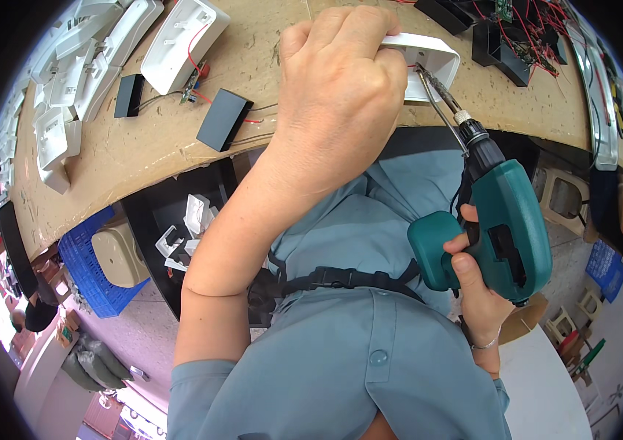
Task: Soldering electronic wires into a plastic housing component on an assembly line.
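Note:
My right hand [476, 293] is wrapped round the handle of a green soldering gun [513, 220] with a black collar. Its metal tip and a thin bent feed tube reach up into an open white plastic housing [440, 55] at the bench's near edge. My left hand [341, 88] is closed at the left side of that housing, knuckles up, and covers much of it. The left fingertips are hidden, along with anything small between them. A short bit of red wire shows inside the housing by the tip.
Left on the bench [253, 59] lie a black box [225, 119] with wires, a smaller black block [129, 95] and another white housing [183, 44]. More white shells [80, 66] are heaped at far left. Black boxes with tangled red wires [535, 37] sit at right. A blue crate [99, 257] stands below.

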A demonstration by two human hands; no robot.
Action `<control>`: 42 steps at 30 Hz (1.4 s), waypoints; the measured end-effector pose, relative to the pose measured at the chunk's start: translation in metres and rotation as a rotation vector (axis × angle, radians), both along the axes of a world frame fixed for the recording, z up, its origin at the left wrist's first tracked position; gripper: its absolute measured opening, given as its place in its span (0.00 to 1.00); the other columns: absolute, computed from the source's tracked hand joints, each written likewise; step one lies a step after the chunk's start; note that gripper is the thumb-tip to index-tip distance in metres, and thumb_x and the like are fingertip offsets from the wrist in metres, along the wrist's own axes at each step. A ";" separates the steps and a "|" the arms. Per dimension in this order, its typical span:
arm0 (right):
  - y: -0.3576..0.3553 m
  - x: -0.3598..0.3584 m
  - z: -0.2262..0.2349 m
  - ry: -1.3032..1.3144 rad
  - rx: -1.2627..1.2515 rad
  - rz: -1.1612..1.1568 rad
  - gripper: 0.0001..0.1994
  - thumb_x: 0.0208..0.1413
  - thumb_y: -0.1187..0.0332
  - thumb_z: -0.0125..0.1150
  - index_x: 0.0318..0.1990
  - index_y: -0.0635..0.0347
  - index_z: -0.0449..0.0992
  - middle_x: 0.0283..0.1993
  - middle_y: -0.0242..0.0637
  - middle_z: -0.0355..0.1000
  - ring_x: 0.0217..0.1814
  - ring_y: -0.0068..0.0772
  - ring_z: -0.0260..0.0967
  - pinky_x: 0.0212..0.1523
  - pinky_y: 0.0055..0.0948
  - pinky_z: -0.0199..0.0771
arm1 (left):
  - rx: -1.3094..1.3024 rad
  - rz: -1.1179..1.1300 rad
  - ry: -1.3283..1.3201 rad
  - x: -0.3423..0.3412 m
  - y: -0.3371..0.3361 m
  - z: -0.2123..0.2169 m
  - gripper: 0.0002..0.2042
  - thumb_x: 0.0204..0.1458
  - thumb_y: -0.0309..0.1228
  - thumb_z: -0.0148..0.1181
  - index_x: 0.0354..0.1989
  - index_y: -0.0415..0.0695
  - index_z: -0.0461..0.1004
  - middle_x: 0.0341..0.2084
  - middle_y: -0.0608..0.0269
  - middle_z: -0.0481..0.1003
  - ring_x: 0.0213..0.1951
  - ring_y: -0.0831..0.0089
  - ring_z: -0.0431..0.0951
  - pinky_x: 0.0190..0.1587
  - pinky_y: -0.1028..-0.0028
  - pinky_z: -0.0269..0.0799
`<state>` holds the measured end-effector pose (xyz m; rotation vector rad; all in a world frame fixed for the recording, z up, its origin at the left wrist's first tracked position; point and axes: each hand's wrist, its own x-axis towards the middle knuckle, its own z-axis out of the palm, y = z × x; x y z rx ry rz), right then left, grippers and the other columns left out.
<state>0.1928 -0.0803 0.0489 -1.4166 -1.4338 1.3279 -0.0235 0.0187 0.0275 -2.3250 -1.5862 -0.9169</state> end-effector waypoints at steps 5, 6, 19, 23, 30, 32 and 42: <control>-0.002 0.002 -0.002 0.003 -0.004 0.012 0.29 0.50 0.74 0.63 0.60 0.67 0.60 0.53 0.50 0.69 0.38 0.26 0.71 0.43 0.27 0.73 | -0.048 -0.003 -0.055 0.001 0.000 0.002 0.02 0.42 0.20 0.54 0.25 0.35 0.70 0.35 0.56 0.70 0.39 0.62 0.69 0.41 0.64 0.60; -0.001 0.002 -0.001 0.013 -0.014 0.006 0.29 0.50 0.73 0.63 0.60 0.67 0.60 0.54 0.50 0.69 0.38 0.26 0.71 0.43 0.27 0.73 | -0.048 0.002 -0.048 0.001 0.000 0.001 0.02 0.42 0.20 0.54 0.25 0.35 0.70 0.35 0.56 0.70 0.39 0.62 0.69 0.42 0.64 0.60; -0.004 0.004 -0.002 0.023 -0.040 0.023 0.30 0.49 0.73 0.62 0.61 0.66 0.60 0.54 0.50 0.68 0.38 0.24 0.71 0.43 0.26 0.72 | -0.071 -0.002 -0.069 0.001 -0.001 0.001 0.02 0.42 0.21 0.54 0.24 0.35 0.69 0.35 0.56 0.70 0.39 0.62 0.69 0.43 0.64 0.59; -0.002 0.002 -0.002 0.016 -0.018 0.021 0.29 0.49 0.74 0.62 0.61 0.66 0.60 0.53 0.49 0.69 0.37 0.24 0.71 0.42 0.26 0.72 | -0.011 -0.016 -0.070 0.001 -0.001 0.001 0.02 0.42 0.20 0.54 0.24 0.35 0.69 0.35 0.56 0.70 0.39 0.62 0.69 0.43 0.64 0.59; 0.002 0.003 0.001 -0.043 0.007 0.068 0.24 0.49 0.75 0.62 0.55 0.66 0.66 0.47 0.44 0.71 0.36 0.24 0.69 0.40 0.25 0.72 | -0.056 0.010 -0.045 0.003 -0.001 0.003 0.02 0.42 0.20 0.54 0.24 0.35 0.70 0.35 0.56 0.70 0.39 0.62 0.69 0.42 0.64 0.60; 0.001 0.003 0.001 -0.053 0.004 0.068 0.23 0.49 0.75 0.62 0.54 0.66 0.66 0.46 0.43 0.71 0.36 0.24 0.69 0.39 0.25 0.72 | -0.061 0.010 -0.054 0.003 -0.001 0.004 0.02 0.42 0.20 0.54 0.24 0.35 0.70 0.35 0.56 0.70 0.39 0.62 0.69 0.42 0.64 0.60; 0.000 0.004 0.001 -0.012 -0.022 0.037 0.24 0.50 0.74 0.62 0.56 0.66 0.65 0.48 0.44 0.71 0.37 0.25 0.70 0.40 0.26 0.73 | -0.035 0.007 -0.056 0.004 0.000 -0.001 0.01 0.43 0.20 0.54 0.24 0.35 0.70 0.34 0.57 0.70 0.39 0.62 0.69 0.42 0.64 0.60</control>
